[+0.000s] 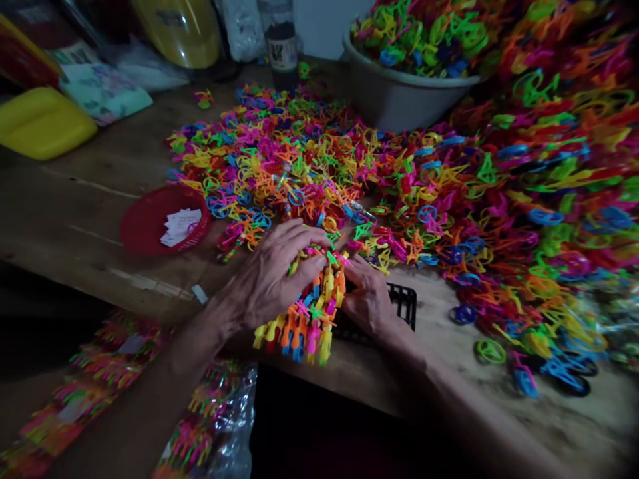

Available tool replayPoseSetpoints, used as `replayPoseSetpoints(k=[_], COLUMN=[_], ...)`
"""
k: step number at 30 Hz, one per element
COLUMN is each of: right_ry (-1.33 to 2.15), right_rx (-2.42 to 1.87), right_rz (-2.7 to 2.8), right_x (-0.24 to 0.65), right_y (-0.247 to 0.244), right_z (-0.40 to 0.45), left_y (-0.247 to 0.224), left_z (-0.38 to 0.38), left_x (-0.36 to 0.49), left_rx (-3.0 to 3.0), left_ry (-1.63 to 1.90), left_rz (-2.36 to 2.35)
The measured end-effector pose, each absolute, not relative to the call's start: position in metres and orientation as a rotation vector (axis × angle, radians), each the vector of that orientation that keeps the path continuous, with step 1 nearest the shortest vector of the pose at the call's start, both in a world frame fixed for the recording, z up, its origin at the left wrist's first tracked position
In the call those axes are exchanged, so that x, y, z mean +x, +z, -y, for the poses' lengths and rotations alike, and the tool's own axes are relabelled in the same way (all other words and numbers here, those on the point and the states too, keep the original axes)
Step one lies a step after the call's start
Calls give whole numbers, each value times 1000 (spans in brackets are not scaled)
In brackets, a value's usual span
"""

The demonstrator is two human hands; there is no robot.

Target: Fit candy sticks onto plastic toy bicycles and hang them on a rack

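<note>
A bundle of small colourful plastic toy bicycles is between my hands at the table's front edge. My left hand curls over its left side and top, fingers wrapped round it. On the other side, my right hand presses against the bundle; its fingertips are partly hidden behind the toys. Under my right hand lies a black plastic grid tray. Just beyond my fingers spreads a wide heap of loose toy bicycles in pink, orange, green, yellow and blue.
A red dish with white paper slips stands left. Behind the heap are a bottle and a grey tub full of toys. A yellow container sits far left. Clear plastic packs of toys lie below the table edge.
</note>
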State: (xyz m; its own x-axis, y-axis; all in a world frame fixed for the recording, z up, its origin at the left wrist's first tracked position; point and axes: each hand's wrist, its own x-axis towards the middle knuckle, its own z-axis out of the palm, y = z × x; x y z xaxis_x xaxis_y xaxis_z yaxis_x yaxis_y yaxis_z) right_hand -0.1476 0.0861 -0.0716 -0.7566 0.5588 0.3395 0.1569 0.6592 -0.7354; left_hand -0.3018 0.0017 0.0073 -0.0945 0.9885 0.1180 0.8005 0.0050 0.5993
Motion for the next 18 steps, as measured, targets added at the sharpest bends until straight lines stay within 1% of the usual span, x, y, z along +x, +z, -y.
replayPoseSetpoints(k=[4, 8, 15, 18], right_ry=[947, 913, 911, 950], right_rx=[-546, -564, -554, -489], right_rz=[2287, 2276, 2309, 2405], right_x=[-149, -149, -149, -142], right_y=[-72, -75, -77, -70], right_z=[-86, -85, -88, -91], left_y=[10, 10, 10, 9], left_z=[-7, -9, -6, -6], left_x=[-302, -300, -298, -308], left_rx=[2049, 2042, 1946, 1720], left_ry=[531, 478, 604, 822], left_rz=[-1976, -1907, -1910, -1885])
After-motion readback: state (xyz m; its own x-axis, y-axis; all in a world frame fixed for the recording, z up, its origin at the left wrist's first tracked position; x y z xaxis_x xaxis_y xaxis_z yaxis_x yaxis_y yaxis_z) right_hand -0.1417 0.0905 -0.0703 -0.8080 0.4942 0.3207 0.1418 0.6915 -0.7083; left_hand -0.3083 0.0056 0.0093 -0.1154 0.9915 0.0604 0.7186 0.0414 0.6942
